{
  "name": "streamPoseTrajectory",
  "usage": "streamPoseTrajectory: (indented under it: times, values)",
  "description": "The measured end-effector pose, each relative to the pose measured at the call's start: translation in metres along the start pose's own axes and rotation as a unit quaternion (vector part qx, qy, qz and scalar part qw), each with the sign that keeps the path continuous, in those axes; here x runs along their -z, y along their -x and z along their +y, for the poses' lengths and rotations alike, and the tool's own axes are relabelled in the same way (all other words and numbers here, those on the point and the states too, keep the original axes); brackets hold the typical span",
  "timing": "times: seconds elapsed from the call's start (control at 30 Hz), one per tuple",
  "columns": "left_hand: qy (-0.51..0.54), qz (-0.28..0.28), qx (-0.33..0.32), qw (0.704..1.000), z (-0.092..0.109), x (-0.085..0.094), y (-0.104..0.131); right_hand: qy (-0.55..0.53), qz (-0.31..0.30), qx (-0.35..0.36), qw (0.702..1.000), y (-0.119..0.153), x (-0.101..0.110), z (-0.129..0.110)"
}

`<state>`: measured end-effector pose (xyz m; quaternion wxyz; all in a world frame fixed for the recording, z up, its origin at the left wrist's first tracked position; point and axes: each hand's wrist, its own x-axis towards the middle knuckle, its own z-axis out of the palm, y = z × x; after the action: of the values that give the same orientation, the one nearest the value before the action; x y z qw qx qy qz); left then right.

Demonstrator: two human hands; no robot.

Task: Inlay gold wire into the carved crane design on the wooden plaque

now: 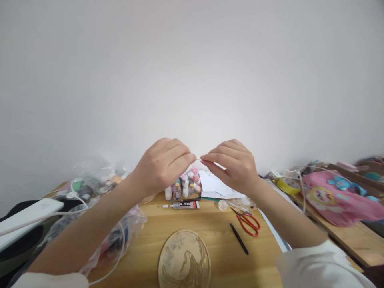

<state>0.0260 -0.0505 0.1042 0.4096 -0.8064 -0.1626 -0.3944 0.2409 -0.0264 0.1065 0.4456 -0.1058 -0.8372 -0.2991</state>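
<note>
Both hands are raised above the far part of the table, fingertips almost meeting. A thin pale strand (198,159) spans the small gap between them; it is too fine to tell its kind. My left hand (168,162) pinches its left end, and my right hand (232,162) pinches the right end between thumb and fingers. Below them, near the table's front, lies a round carved wooden disc (184,260) with a raised curling pattern. A B-7000 glue tube (184,205) lies under my left hand's side, capped with a white nozzle.
Small bottles (177,191) stand at the back beside white papers (213,185). Red-handled scissors (247,222) and black tweezers (239,239) lie to the right. Plastic bags (135,224) and a white cable (123,244) crowd the left. A pink bag (339,200) sits far right.
</note>
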Motion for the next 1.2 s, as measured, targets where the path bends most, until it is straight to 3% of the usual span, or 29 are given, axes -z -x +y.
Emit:
streamPoseTrajectory:
  times: [0.23,0.47,0.8,1.2]
  values:
    - [-0.001,0.003,-0.002,1.000,0.002,0.002,-0.002,-0.011,0.007,0.022,1.000,-0.002,-0.001,0.000]
    - [-0.020,0.004,0.015,1.000,-0.008,0.006,0.002,-0.005,0.027,0.004,1.000,0.001,0.006,0.012]
    - [-0.021,0.002,0.008,1.000,-0.005,0.006,0.000,-0.008,-0.049,-0.003,0.999,-0.004,0.007,0.007]
    - [-0.034,-0.013,-0.004,0.999,-0.015,0.007,0.004,0.003,-0.046,0.005,0.999,0.000,0.012,0.014]
